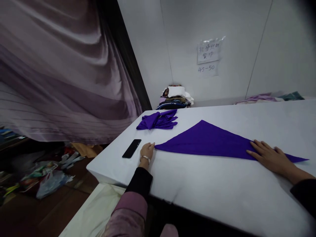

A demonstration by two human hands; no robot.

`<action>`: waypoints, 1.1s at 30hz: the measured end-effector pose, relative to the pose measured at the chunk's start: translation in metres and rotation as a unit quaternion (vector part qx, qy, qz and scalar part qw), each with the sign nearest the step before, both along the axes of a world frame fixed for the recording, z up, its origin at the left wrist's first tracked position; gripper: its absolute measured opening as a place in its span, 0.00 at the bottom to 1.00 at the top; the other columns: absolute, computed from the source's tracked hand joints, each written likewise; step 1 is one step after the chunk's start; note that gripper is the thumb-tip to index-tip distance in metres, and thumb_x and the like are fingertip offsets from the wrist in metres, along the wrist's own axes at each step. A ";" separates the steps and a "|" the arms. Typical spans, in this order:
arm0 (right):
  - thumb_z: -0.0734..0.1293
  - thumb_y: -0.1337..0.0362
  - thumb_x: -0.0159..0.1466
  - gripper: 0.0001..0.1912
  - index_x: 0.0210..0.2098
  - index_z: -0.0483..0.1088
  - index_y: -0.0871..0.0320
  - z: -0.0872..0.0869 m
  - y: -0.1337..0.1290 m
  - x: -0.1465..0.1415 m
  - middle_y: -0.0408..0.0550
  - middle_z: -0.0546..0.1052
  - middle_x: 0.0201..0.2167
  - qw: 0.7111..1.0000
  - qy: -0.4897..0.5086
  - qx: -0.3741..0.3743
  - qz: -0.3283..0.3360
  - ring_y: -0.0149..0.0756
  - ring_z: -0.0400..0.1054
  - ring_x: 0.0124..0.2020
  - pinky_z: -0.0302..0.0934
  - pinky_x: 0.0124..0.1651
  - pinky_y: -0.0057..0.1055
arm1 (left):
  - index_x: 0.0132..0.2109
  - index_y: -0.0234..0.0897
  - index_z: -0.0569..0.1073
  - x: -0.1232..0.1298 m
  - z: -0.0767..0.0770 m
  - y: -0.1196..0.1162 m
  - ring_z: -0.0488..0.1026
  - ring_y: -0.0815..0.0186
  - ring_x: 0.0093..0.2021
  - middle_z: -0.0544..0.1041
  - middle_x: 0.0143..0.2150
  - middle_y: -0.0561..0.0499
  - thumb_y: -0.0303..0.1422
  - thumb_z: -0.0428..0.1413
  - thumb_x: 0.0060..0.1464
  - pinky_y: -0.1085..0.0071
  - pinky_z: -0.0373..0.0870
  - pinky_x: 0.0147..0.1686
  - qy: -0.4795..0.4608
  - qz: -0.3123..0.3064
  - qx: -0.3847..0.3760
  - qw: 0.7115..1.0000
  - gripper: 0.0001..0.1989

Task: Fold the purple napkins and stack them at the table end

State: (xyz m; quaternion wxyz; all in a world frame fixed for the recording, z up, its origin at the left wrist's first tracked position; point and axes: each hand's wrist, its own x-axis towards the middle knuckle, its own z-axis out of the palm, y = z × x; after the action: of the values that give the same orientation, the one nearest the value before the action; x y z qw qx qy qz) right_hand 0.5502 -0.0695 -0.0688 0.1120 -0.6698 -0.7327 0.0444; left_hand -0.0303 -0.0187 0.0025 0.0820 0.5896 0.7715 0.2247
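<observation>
A purple cloth napkin (207, 140) lies flat on the white table, folded into a long triangle whose peak points away from me. My left hand (147, 151), with a bracelet at the wrist, pinches the napkin's left corner between thumb and fingers. Toward the other end, my right hand (269, 156) rests flat on the napkin with its fingers stretched out. The right tip of the napkin shows beyond that hand. Just left of my left hand is a black phone (131, 148). Farther back lies a crumpled bunch of purple cloth (158, 120).
The white table (197, 184) reaches to the wall, where paper signs (208, 54) hang. Folded clothes (175, 97) are piled behind its far edge. A large draped curtain (74, 72) hangs at left. Plastic bags (53, 182) and scraps lie on the floor below.
</observation>
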 end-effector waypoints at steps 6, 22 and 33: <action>0.52 0.42 0.54 0.27 0.50 0.66 0.34 -0.007 0.002 0.001 0.42 0.59 0.61 0.999 0.049 0.013 0.008 0.65 0.38 0.63 0.32 0.58 0.68 | 0.30 0.35 0.72 0.002 -0.001 0.002 0.63 0.60 0.56 0.73 0.51 0.46 0.38 0.50 0.55 0.64 0.55 0.57 0.044 -0.052 0.037 0.997 0.13; 0.47 0.40 0.62 0.37 0.64 0.51 0.51 0.056 0.007 -0.053 0.50 0.52 0.65 0.999 -0.024 -0.035 -0.033 0.58 0.36 0.65 0.36 0.60 0.62 | 0.23 0.39 0.71 -0.008 -0.007 0.019 0.69 0.59 0.52 0.76 0.47 0.51 0.36 0.54 0.51 0.63 0.63 0.53 0.088 -0.025 0.057 0.994 0.11; 0.49 0.38 0.63 0.41 0.66 0.43 0.57 0.084 0.058 -0.225 0.53 0.42 0.67 0.959 0.055 -0.054 0.271 0.45 0.32 0.67 0.26 0.64 0.49 | 0.61 0.41 0.61 0.104 -0.011 0.022 0.46 0.57 0.66 0.52 0.67 0.47 0.44 0.45 0.57 0.50 0.41 0.62 0.178 -0.271 0.006 0.946 0.26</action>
State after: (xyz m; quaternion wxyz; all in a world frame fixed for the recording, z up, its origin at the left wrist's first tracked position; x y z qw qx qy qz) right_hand 0.3255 -0.0112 0.0148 0.0996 -0.4474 -0.8761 0.1497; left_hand 0.0737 0.0029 -0.0087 -0.0026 0.8072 0.5834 0.0900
